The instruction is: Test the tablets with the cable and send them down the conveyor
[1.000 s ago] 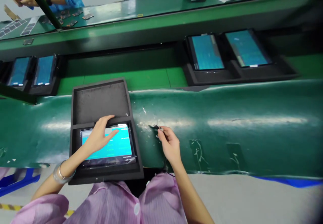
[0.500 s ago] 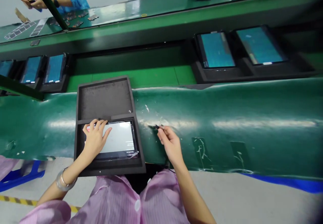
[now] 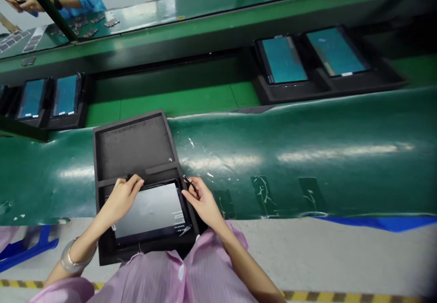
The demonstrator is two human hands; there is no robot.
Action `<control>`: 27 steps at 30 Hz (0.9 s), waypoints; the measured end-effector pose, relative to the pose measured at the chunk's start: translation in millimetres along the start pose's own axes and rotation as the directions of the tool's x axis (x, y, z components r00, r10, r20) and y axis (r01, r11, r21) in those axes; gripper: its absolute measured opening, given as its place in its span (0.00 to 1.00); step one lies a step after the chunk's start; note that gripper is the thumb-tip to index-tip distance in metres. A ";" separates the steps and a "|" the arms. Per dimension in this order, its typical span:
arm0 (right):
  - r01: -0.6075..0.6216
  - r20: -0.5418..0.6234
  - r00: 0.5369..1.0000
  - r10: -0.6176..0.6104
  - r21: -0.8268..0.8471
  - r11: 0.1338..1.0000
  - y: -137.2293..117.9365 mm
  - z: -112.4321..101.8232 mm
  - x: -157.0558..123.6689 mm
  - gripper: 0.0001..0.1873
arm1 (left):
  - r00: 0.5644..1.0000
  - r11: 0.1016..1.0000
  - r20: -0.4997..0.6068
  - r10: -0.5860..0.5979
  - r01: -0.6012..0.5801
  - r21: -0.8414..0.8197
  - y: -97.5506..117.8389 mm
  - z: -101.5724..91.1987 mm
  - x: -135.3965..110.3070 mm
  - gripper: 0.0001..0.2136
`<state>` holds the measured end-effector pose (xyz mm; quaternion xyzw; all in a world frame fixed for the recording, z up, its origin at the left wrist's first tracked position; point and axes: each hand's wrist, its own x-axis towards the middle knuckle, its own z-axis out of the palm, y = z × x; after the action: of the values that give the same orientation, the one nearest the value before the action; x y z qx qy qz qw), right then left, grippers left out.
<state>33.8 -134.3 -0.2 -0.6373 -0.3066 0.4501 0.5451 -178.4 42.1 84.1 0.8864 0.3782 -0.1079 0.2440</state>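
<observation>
A tablet (image 3: 150,209) with a lit, mostly pale screen lies in the near compartment of a black foam tray (image 3: 134,139). My left hand (image 3: 124,198) is at the tablet's upper left edge, fingers bent and drawn together on it; the fingertips are partly hidden. Just beyond the tablet's upper right corner, my right hand (image 3: 203,202) pinches a thin black cable plug (image 3: 187,180) with a metallic end. The plug is close to the tray's right rim, and I cannot tell whether it touches the tablet. The tray's far compartment holds no tablet.
Further trays with tablets stand on the lower green shelf, at right (image 3: 285,61) and left (image 3: 66,95). A co-worker's hands (image 3: 20,2) are over the far bench, near small parts (image 3: 82,23). A green post (image 3: 48,9) rises at upper left.
My right hand has brought the cable plug leftward to the tray's right rim. My left hand has drawn its spread fingers together at the tablet's upper edge. The view has shifted slightly.
</observation>
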 end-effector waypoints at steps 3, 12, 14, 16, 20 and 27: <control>-0.008 -0.026 1.000 0.008 0.006 1.000 -2.3 -1.9 1.1 0.18 | 0.986 0.973 0.167 0.019 0.020 -0.229 -9.3 -11.5 -4.8 0.21; -0.053 -0.109 0.992 0.057 0.032 0.998 -17.0 -36.0 11.2 0.17 | 0.989 0.916 0.143 0.028 0.032 -0.399 -16.3 -11.6 19.5 0.22; -0.066 -0.086 0.994 0.069 0.033 0.997 -20.9 -43.8 14.5 0.17 | 0.991 0.914 0.130 0.039 0.017 -0.405 -11.4 -8.2 30.1 0.22; -0.078 -0.059 0.995 0.080 0.031 0.996 -24.4 -52.3 17.7 0.18 | 0.994 0.917 0.100 0.040 0.003 -0.400 -4.3 -3.4 36.5 0.21; -0.105 0.024 0.994 0.105 0.000 0.994 -27.3 -71.5 24.7 0.19 | 1.000 0.931 -0.017 -0.014 0.006 -0.366 12.5 7.1 28.6 0.19; -0.123 0.149 0.980 0.131 -0.066 0.990 -22.0 -77.7 40.4 0.21 | 0.779 0.945 -0.559 -0.283 0.126 -0.303 15.1 13.1 -37.3 0.18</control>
<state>123.0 -126.4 11.5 -0.6343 -0.3187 0.5227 0.4720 -193.4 3.4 92.2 0.7906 0.5405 0.1978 0.2089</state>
